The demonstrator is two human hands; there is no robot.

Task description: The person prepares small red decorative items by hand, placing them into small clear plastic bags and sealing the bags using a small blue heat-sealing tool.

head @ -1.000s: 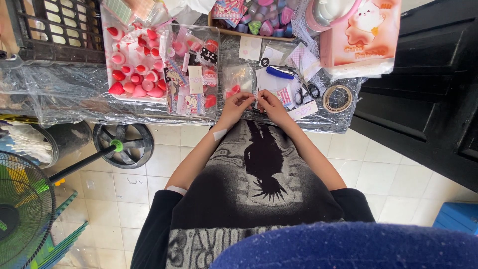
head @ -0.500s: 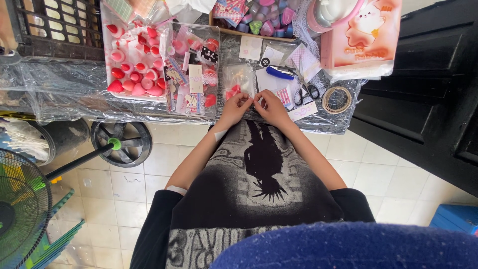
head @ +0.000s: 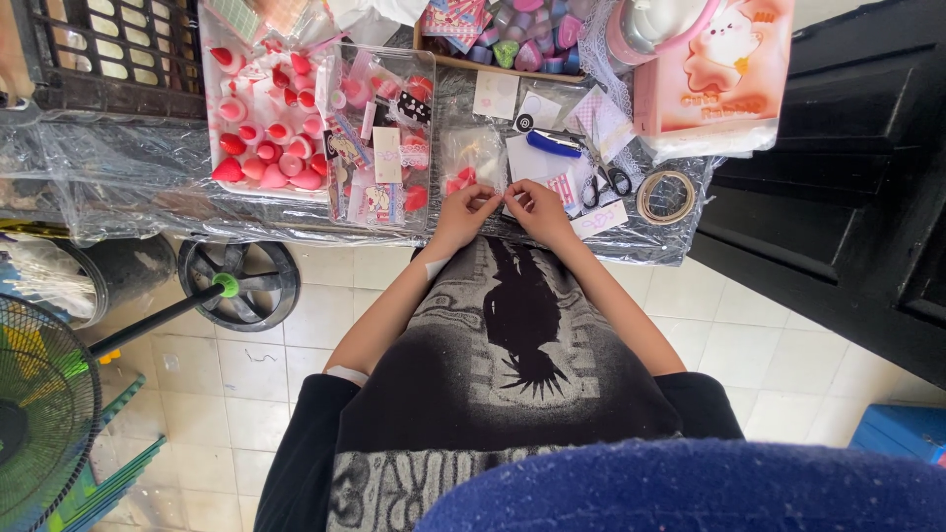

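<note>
Both grips pinch one small thing between them: my left hand [head: 461, 209] and my right hand [head: 537, 205] meet fingertip to fingertip at the near edge of the tabletop [head: 148, 187], each narrowed to a thumb-and-finger hold on what looks like a small clear plastic packet [head: 498, 200]. It is too small for me to say what is inside, or whether its mouth is open or sealed. The packet sits just above the plastic sheet that covers the tabletop, directly in front of my body.

I judge the step in hand to be fine work on that packet, filling or closing it, since both hands are drawn tight around it and nothing else is held.

Just beyond the hands lies a clear bag with pink pieces [head: 471, 158]. To its right are a blue-handled cutter [head: 554, 143], black-handled scissors [head: 603, 183] and a roll of tape [head: 665, 195]. To the left, a white tray of red and pink teardrop-shaped sponges [head: 258, 133] sits beside a clear box of small cards and stickers [head: 384, 148].

The next move, as I see it, calls for steady, even pressure from both pinches and keeping the packet level, so nothing slips out.
</note>
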